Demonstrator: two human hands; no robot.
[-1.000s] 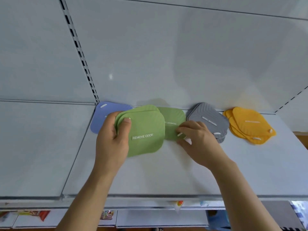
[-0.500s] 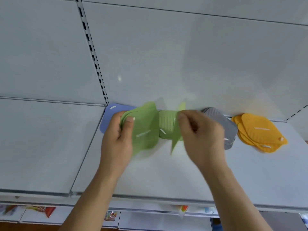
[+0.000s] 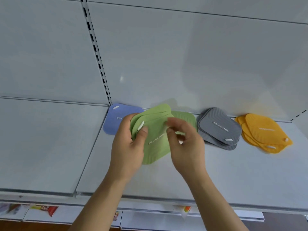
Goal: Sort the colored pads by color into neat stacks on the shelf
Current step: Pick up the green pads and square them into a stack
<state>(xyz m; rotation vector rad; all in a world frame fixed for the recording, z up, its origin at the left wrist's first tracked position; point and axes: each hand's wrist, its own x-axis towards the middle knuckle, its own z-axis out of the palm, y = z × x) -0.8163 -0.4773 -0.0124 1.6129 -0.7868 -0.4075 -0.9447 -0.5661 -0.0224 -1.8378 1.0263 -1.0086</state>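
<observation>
Now left hand (image 3: 128,145) holds tilted green pads (image 3: 154,135).

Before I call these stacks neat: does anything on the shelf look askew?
Yes. The yellow pads are fanned out with edges staggered, and the grey pads are slightly offset. One green pad lies apart from those in the left hand.

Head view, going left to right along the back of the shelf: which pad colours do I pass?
blue pad → green pads held in the left hand → gray stack → yellow stack
</observation>
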